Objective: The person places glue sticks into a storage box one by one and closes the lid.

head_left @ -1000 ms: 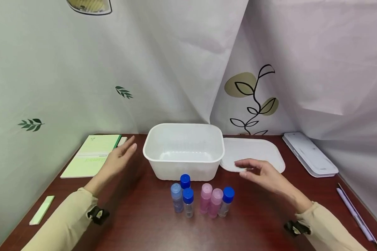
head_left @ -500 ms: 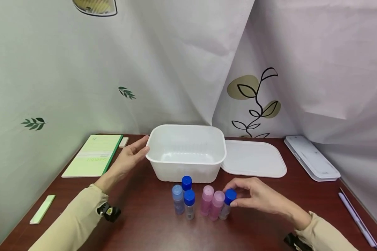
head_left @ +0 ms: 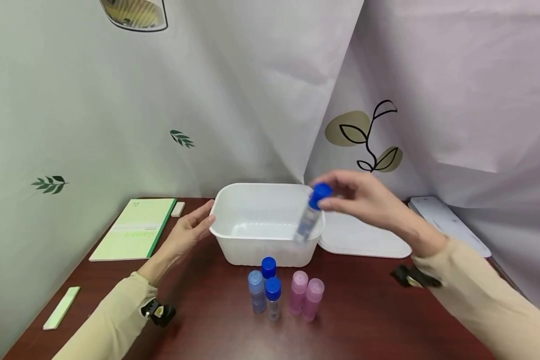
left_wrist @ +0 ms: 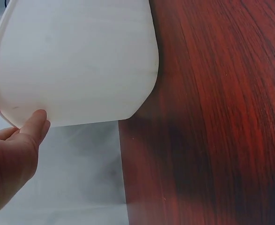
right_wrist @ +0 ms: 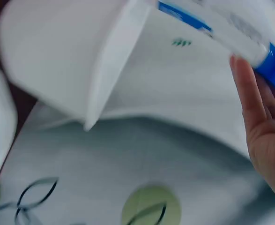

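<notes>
Changed: your right hand pinches the blue-capped clear plastic bottle, lifted off the dark-red wood-grain table to the white plastic box's right-front rim, base too blurred to place | your left hand: uncurled, touching box's left side | bottles still standing: three blue-capped, two pink

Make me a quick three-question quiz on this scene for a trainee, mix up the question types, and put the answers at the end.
1. True or false: in the head view, the right hand holds a blue-capped bottle with its cap end uppermost.

2. Multiple choice: what does the left hand touch?
A) the notebook
B) the white tub
C) the lid

3. Count: how many pink bottles stand on the table?

Key: 1. True. 2. B. 3. Two.
</notes>
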### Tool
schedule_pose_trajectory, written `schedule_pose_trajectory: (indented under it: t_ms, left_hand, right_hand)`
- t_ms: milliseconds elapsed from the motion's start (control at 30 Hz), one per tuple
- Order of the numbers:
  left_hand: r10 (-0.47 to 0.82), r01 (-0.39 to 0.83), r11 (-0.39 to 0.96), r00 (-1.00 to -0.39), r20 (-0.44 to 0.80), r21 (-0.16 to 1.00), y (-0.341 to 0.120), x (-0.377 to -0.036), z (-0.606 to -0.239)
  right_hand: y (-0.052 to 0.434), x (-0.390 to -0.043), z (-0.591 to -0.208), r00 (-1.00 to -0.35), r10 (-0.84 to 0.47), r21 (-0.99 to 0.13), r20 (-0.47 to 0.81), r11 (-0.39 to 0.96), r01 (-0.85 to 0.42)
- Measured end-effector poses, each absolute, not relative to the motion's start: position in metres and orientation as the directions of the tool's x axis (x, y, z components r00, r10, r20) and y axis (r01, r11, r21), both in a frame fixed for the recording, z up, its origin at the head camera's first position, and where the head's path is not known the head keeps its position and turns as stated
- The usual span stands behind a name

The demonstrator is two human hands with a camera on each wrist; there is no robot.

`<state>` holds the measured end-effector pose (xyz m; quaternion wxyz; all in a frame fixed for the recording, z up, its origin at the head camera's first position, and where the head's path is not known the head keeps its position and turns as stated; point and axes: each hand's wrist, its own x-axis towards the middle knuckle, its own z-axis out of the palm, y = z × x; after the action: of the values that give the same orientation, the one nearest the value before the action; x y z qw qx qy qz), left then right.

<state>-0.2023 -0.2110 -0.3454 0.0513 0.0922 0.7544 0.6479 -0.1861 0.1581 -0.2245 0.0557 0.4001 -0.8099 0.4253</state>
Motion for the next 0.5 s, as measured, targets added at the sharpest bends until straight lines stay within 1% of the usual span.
schedule_pose_trajectory:
  t_ms: [100,200,333,500]
  left_hand:
    - [0.203,0.074,0.14,-0.978,0.044,0.987,-0.212,-0.201,-0.346]
    - [0.204,0.077,0.129,-0.978,0.049,0.989,-0.212,-0.199,-0.346]
    - [0.209,0.082,0.119,-0.976,0.055,0.99,-0.21,-0.199,-0.346]
    - [0.203,0.073,0.121,-0.978,0.047,0.99,-0.208,-0.199,-0.345]
  right_hand:
    - [0.12,-0.206,-0.218,-0.722,-0.552,-0.735,0.418,0.262,-0.626]
    - [0.083,-0.227,-0.225,-0.758,-0.538,-0.803,0.368,0.227,-0.551]
    - [0.049,-0.253,-0.238,-0.799,-0.542,-0.819,0.262,0.313,-0.481]
    - [0.024,-0.273,-0.251,-0.831,-0.548,-0.782,0.093,0.477,-0.402]
